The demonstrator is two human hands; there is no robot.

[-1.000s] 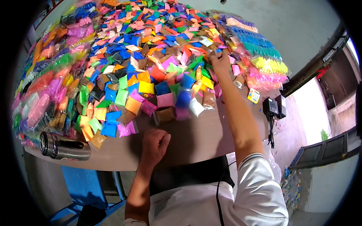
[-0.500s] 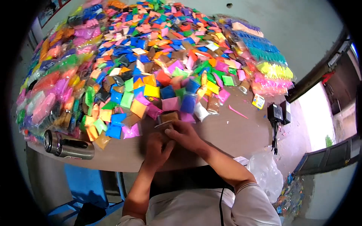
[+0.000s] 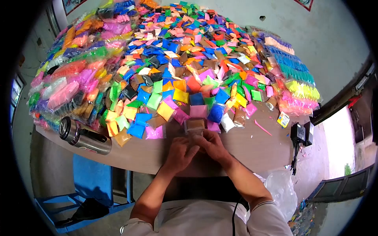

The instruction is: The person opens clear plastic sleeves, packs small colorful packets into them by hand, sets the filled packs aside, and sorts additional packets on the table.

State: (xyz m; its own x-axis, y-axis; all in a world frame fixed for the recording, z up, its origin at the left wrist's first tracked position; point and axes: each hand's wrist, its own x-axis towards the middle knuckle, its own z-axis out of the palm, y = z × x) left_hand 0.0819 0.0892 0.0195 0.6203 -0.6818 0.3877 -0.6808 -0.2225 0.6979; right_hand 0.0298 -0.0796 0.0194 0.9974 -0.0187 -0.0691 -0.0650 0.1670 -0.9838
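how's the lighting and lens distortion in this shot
Head view: doorway blown out nearly white; head view: glints on the metal flask, shadow across the blue chair; head view: near edge of the table bows, corners black, like a wide-angle lens.

Where the left hand (image 3: 180,153) and right hand (image 3: 213,145) meet, bent fingers hide whether anything is held. Print on the small card (image 3: 282,119) at right is illegible; the top edge cuts off the far-right wall picture (image 3: 304,3).

Pale wall (image 3: 334,35); 1 blue chair (image 3: 92,175), left; bright doorway (image 3: 338,137), right.
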